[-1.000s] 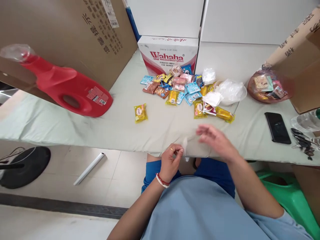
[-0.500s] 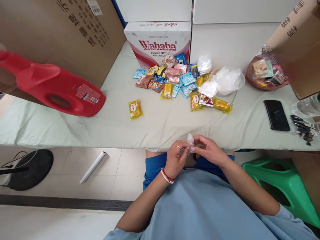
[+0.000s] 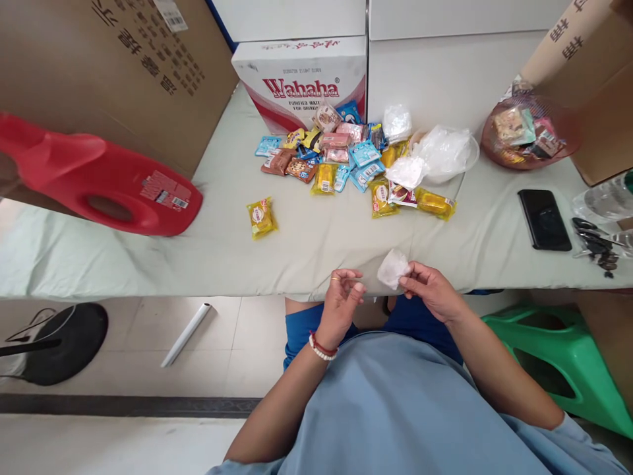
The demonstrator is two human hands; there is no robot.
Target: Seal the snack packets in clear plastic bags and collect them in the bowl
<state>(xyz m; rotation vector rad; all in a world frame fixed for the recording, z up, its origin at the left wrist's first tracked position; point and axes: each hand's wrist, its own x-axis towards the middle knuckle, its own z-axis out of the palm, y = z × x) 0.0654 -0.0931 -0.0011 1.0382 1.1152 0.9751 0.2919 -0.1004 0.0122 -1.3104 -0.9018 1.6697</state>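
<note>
My right hand point(image 3: 429, 290) pinches a small white, crinkled plastic bag point(image 3: 393, 268) by its right corner, over the table's front edge. The bag looks folded into a flat packet. Left of it, my left hand point(image 3: 342, 300) is open with its fingers apart and nothing in them, not touching the bag. Beyond the hands, a yellow-wrapped snack cake point(image 3: 262, 218) lies by itself. Farther back is a pile of wrapped snacks point(image 3: 336, 142). Crumpled clear plastic bags point(image 3: 445, 152) lie at the pile's right end, partly covering a pale bowl.
A large red jug point(image 3: 103, 178) lies at the left, against a cardboard box point(image 3: 148, 72). Behind the snacks stands a Wahaha water carton point(image 3: 306, 79). To the right are a reddish bowl point(image 3: 494, 145) of snacks, a black phone point(image 3: 544, 220) and a green stool point(image 3: 558, 349).
My left hand has let go of the plastic bag and moved slightly left. The right hand has shifted right with the bag, which now shows as a wider, flatter packet.
</note>
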